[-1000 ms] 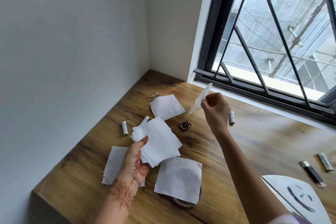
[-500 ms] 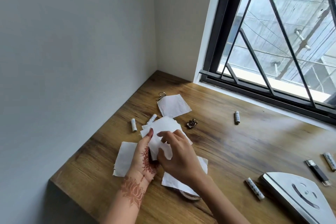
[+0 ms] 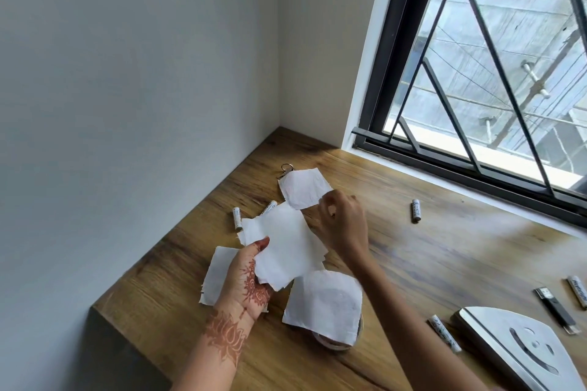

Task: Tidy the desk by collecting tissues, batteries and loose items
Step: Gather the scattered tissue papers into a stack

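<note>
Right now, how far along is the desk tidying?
Early. The left hand holds a stack of tissues; the right hand pinches the far tissue. Left on the desk: a tissue beside the left hand, another over a bowl, scattered batteries, a key ring.

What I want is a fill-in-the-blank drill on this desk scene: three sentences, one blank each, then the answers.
1. The left hand grips a stack of ___.
2. The right hand is at the corner of the far tissue, while a lone battery lies on the desk nearest the ___.
3. The silver plate at the right shows a smiling ___.

Missing words: tissues; window; face.
</note>
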The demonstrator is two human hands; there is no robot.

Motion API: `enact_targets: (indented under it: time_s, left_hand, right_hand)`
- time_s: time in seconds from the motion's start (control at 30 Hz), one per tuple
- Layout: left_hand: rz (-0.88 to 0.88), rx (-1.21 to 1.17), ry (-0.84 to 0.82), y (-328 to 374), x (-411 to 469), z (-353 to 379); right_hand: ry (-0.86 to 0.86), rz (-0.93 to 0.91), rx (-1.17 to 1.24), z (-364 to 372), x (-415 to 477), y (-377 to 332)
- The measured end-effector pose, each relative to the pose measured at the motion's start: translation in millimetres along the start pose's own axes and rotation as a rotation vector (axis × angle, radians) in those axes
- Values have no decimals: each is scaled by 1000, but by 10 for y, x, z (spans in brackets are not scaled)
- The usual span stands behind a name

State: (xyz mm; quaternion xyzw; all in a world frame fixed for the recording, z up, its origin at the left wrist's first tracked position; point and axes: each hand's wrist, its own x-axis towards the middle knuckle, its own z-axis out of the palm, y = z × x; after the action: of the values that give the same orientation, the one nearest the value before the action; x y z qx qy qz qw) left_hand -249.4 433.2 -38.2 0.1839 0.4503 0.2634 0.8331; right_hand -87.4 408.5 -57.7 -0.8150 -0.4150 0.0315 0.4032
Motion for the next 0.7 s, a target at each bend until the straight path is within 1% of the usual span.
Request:
enact_targets:
  time_s: [0.1, 0.2, 0.33, 0.4, 0.5, 0.6, 0.7]
  left_hand:
    - [22, 2, -4, -9, -28, -38]
    - [45, -2, -9, 30, -69, -44]
    - [78, 11, -11, 69, -118, -50]
    - [99, 21, -22, 64, -135, -81]
    - [98, 0, -45, 62, -172, -113]
    - [99, -30, -57, 50, -203, -136]
    - [103, -62, -127, 51, -279, -121]
  right_hand:
    - [-100, 208, -144, 73, 349, 176]
    - [-170, 297, -275, 185, 535, 260]
    - [-134, 425, -294, 283, 654, 271]
    - [-121, 498, -236, 303, 699, 273]
    - [-85, 529, -34, 293, 720, 326]
    - [20, 483, 202, 124, 639, 248]
    - [126, 387, 361, -120, 468, 47]
